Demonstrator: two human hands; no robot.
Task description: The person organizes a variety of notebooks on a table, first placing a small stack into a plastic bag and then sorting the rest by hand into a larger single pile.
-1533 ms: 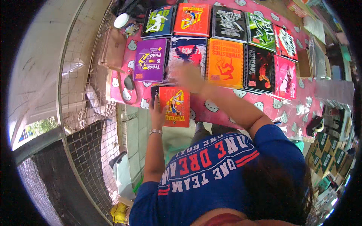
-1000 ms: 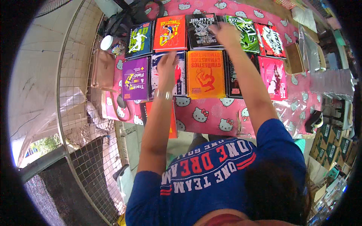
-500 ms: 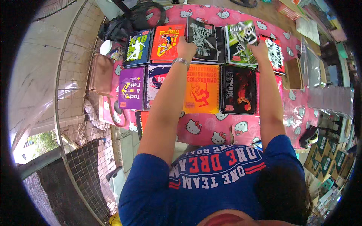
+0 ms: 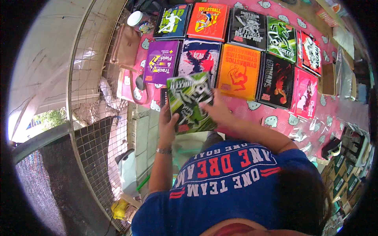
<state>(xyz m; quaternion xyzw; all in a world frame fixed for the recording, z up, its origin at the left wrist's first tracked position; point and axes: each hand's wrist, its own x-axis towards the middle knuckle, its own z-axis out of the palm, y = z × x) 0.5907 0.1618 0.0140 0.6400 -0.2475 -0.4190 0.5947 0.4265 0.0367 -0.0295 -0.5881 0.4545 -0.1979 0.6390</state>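
Close to my body, past the near edge of the table, I hold a green notebook (image 4: 189, 102) with black-and-white player figures on its cover. My left hand (image 4: 168, 122) grips its left edge, thumb on top. My right hand (image 4: 216, 112) is at its right side, fingers over the cover and blurred. Whether anything lies beneath it in my hands is hidden. Just beyond are spiral notebooks in two rows: a purple one (image 4: 160, 63), a navy, white and pink one (image 4: 199, 59), an orange one (image 4: 238, 72) and a black one (image 4: 277, 82).
The back row has blue (image 4: 171, 21), orange-red (image 4: 207, 21), dark grey (image 4: 247, 29), green (image 4: 281, 39) and red-white (image 4: 310, 53) notebooks. A pink notebook (image 4: 304, 92) lies at the right on the pink tablecloth (image 4: 271, 121). Wire mesh (image 4: 88, 157) stands at the left, boxes (image 4: 344, 177) at the lower right.
Both hands have come back from the far row toward my body, bringing the green notebook. A similar green notebook now shows at its former place. The view has shifted.
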